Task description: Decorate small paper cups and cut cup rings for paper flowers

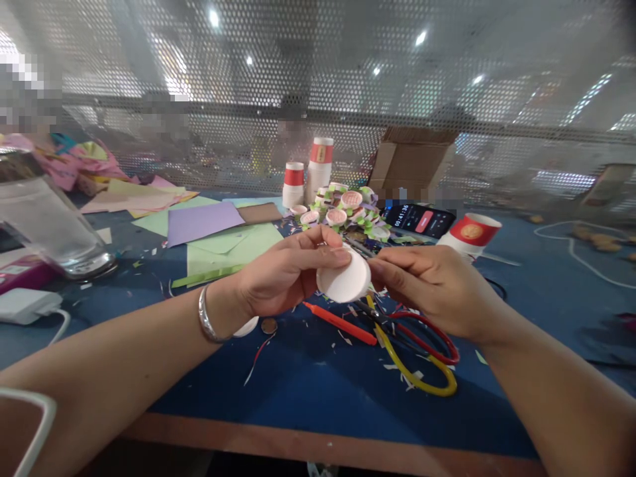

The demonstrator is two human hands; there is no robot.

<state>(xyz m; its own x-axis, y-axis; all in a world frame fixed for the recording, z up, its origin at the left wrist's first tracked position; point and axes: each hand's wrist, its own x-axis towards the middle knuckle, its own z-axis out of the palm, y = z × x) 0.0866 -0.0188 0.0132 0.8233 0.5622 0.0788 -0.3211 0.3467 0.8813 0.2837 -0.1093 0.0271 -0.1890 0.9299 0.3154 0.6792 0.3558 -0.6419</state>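
Note:
My left hand (285, 275) grips a white round cut-off paper cup bottom (344, 280), thumb on top and fingers curled behind it. My right hand (432, 285) pinches the same piece at its right edge, fingers closed. Both hands hover above the blue table (308, 384). Right under them lie scissors (417, 344) with red and yellow handles and an orange pen (340, 323). A silver bangle (206, 318) circles my left wrist.
A paper-cup craft wreath (348, 212) sits behind my hands, with stacked red-and-white cups (313, 171), a phone (420, 218), a tipped cup (470, 235) and a cardboard box (412, 159). Coloured paper sheets (213, 228) and a glass jar (44, 218) lie left. Paper scraps litter the table.

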